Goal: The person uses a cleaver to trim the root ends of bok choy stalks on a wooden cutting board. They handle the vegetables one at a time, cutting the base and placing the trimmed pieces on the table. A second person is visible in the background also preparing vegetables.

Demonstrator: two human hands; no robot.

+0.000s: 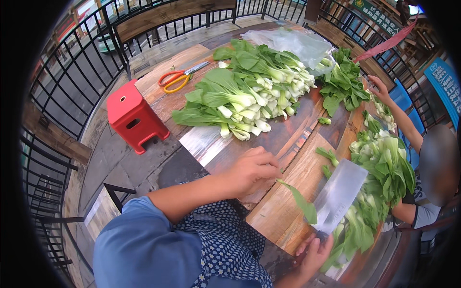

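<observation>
My left hand is closed in a pinch over the near part of the wooden table. From its fingertips a single bok choy leaf hangs by the stem, its tip close to the blade. At the lower right, my right hand grips a cleaver by its dark handle. The broad blade points away from me, beside a heap of bok choy along the table's right side. A larger pile of bok choy lies beyond my left hand, white stems toward me and to the right.
Orange-handled scissors lie at the far left of the table, near a red plastic stool. A clear plastic bag rests behind the pile. Across on the right, another person's hand touches greens. Black railings surround the area.
</observation>
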